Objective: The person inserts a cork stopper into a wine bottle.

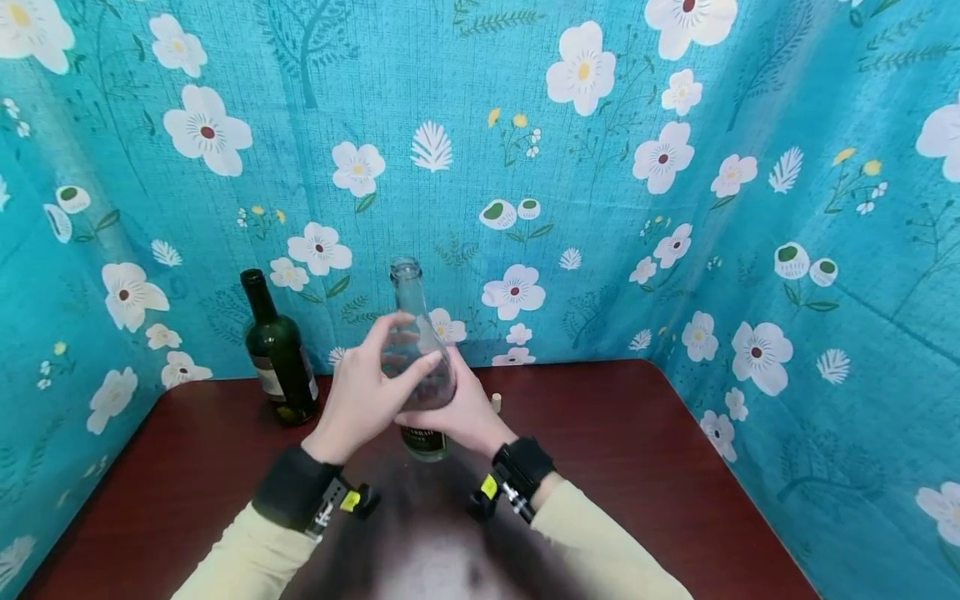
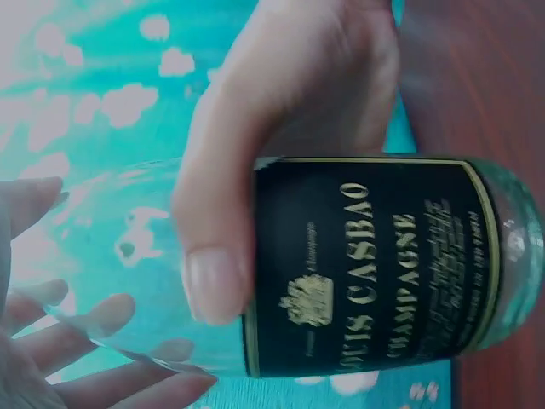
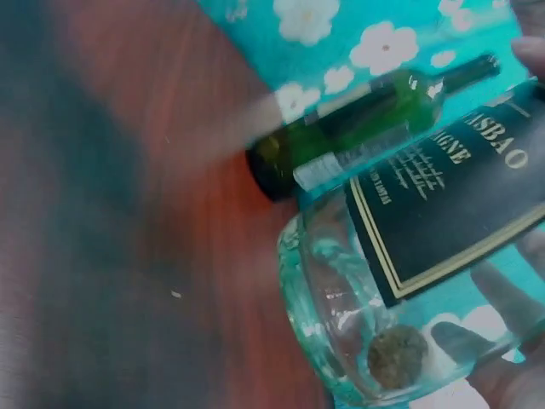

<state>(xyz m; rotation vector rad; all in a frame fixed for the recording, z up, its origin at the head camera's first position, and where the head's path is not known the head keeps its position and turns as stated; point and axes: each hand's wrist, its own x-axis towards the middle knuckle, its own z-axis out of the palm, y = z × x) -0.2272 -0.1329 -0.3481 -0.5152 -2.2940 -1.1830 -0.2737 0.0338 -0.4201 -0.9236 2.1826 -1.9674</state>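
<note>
In the head view a clear glass champagne bottle [image 1: 407,293] has its neck up and its base close over the table. Its black label [image 2: 366,264] with gold lettering faces the left wrist camera. My right hand [image 1: 468,408] grips the bottle's body, its thumb [image 2: 217,277] lying across the upper edge of the label. My left hand [image 1: 367,387] holds the bottle higher up, thumb in front and fingers curved round behind, seen partly through the glass. A brown round thing [image 3: 398,358] shows in or through the clear base in the right wrist view.
A dark green wine bottle [image 1: 281,362] stands at the back left of the dark red table [image 1: 600,450]. Just beyond my right hand is a small pale cork-like piece [image 1: 497,402]. A blue flowered cloth [image 1: 465,183] hangs behind the table and along its sides.
</note>
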